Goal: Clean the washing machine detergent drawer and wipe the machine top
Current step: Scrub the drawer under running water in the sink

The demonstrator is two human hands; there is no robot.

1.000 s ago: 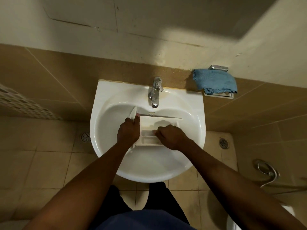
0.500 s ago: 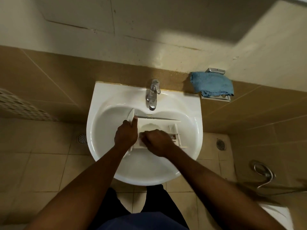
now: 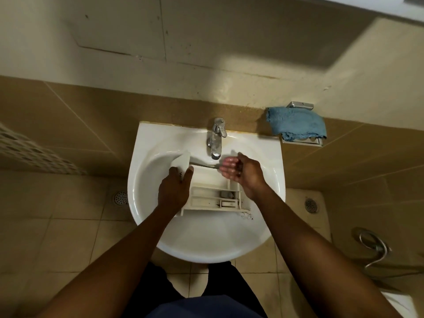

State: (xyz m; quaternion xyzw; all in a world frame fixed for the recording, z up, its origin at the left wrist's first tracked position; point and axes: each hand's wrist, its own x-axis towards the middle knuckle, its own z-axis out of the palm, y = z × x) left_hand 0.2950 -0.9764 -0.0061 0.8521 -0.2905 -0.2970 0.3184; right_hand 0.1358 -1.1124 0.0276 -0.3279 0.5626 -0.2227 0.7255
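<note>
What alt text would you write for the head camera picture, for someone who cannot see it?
Seen from above, a person's left hand grips the front end of a white detergent drawer lying in a sink, while the right hand is cupped palm-up beside the tap spout. A blue cloth lies on a wall holder at right.

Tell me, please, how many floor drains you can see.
2: one drain on the floor left of the sink, one right of it; the sink may hide more.
</note>
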